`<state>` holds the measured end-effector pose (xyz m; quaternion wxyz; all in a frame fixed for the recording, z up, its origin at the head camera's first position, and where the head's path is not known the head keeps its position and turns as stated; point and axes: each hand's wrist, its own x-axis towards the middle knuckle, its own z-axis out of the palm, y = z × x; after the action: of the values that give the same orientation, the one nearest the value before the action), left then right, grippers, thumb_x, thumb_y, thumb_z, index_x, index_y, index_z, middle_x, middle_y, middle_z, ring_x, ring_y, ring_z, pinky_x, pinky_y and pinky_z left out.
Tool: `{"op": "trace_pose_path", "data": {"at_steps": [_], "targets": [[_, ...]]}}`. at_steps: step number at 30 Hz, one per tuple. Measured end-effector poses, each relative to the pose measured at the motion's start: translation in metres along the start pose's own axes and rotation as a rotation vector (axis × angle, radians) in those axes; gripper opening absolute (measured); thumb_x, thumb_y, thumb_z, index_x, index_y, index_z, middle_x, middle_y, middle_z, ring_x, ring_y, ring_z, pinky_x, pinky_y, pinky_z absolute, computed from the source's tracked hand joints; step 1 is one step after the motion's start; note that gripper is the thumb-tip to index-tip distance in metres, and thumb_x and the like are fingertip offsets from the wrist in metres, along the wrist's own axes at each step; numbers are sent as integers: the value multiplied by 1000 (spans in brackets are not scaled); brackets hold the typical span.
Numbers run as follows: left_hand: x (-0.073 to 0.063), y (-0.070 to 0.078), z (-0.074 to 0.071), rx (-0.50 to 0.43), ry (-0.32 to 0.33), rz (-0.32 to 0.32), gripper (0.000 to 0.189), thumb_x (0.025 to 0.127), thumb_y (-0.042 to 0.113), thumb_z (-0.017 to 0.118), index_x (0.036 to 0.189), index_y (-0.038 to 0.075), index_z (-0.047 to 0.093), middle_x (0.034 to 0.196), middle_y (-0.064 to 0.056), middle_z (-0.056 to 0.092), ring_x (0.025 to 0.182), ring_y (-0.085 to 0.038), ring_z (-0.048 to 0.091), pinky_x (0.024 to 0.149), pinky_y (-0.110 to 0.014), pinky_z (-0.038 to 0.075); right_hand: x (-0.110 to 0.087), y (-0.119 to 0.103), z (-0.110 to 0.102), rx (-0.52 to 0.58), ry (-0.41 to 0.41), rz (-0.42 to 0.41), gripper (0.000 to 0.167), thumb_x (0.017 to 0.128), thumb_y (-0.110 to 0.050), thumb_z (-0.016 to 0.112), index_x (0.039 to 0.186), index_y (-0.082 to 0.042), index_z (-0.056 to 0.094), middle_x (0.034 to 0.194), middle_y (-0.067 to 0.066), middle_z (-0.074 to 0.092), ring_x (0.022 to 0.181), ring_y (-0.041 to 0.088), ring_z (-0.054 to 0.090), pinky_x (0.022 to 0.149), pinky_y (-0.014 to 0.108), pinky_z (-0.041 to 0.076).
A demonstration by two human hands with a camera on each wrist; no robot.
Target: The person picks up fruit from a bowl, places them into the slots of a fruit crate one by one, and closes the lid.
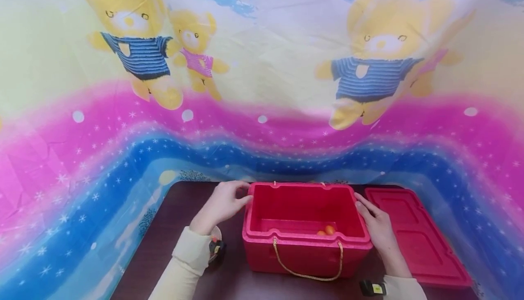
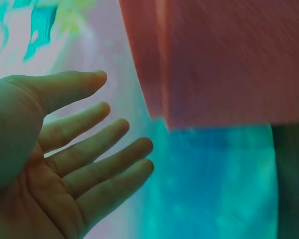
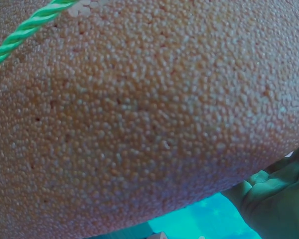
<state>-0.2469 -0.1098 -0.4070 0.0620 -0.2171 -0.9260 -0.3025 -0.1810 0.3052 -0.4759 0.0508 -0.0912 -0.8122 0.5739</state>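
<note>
A red foam box (image 1: pixel 303 260) stands lidless on the table, with a gold rope handle (image 1: pixel 308 276) hanging down its front. Small round orange fruits (image 1: pixel 329 230) lie on its floor, toward the right. My left hand (image 1: pixel 223 202) is beside the box's left rim near the back corner; the left wrist view shows its fingers (image 2: pixel 104 172) extended and spread, apart from the box wall. At the opposite side, my right hand (image 1: pixel 378 227) has its fingertips right at the right rim, fingers mostly straight. In the right wrist view, the beaded foam wall hides most of those fingers.
The red lid (image 1: pixel 430 236) lies flat on the dark table (image 1: pixel 163 241), right of the box. A small round dish (image 1: pixel 217 233) shows partly behind my left wrist. Behind the table hangs a cloth (image 1: pixel 262 140) printed with bears.
</note>
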Motion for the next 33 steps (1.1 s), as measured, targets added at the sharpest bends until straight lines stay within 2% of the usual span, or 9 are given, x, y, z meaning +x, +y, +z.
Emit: {"op": "trace_pose_path", "data": {"at_steps": [4, 8, 14, 17, 23, 30, 33], "targets": [[-20, -29, -2, 19, 61, -122, 32, 87, 26, 81, 116, 14, 74, 113, -3, 74, 104, -25, 69, 91, -46, 56, 0, -1, 0, -1, -1, 5, 68, 100, -56, 52, 158, -25, 36, 151, 20, 48, 105, -3, 60, 82, 27, 59], [-42, -55, 1, 46, 73, -208, 34, 88, 25, 80, 117, 10, 73, 115, -8, 73, 103, -28, 68, 92, -48, 56, -1, -1, -2, 12, 0, 9, 68, 99, -57, 52, 158, -26, 36, 152, 20, 47, 102, -8, 58, 82, 26, 59], [-75, -90, 8, 48, 27, -352, 32, 89, 23, 77, 118, 9, 72, 117, -11, 72, 101, -29, 67, 90, -52, 54, -1, -1, -1, 17, 5, 11, 68, 99, -57, 53, 158, -26, 37, 151, 20, 48, 99, -11, 58, 81, 26, 59], [-90, -106, 11, 51, -8, -407, 32, 88, 21, 77, 116, 8, 72, 112, -12, 73, 98, -29, 68, 86, -52, 55, -1, -1, -1, 13, 5, 14, 68, 99, -57, 53, 157, -26, 37, 151, 20, 48, 100, -10, 58, 81, 26, 59], [-111, -124, 25, 24, -77, -456, 36, 84, 18, 81, 116, 4, 72, 95, -7, 73, 79, -18, 64, 73, -42, 55, -1, -1, 0, 2, 5, 15, 67, 100, -57, 52, 158, -26, 37, 151, 19, 48, 104, -6, 59, 82, 25, 59], [-120, -127, 38, 56, -37, -395, 31, 78, 10, 84, 108, 7, 74, 94, -6, 74, 85, -25, 68, 75, -45, 54, 0, -2, 2, 10, 9, 15, 68, 100, -56, 53, 157, -24, 37, 151, 20, 48, 98, -11, 58, 81, 24, 58], [-119, -123, 42, 48, -29, -370, 31, 75, 4, 81, 106, 8, 74, 91, -4, 73, 81, -21, 67, 72, -42, 53, 1, -2, 1, 4, 12, 15, 68, 100, -57, 52, 157, -23, 38, 151, 20, 48, 100, -10, 57, 81, 24, 58]]}}
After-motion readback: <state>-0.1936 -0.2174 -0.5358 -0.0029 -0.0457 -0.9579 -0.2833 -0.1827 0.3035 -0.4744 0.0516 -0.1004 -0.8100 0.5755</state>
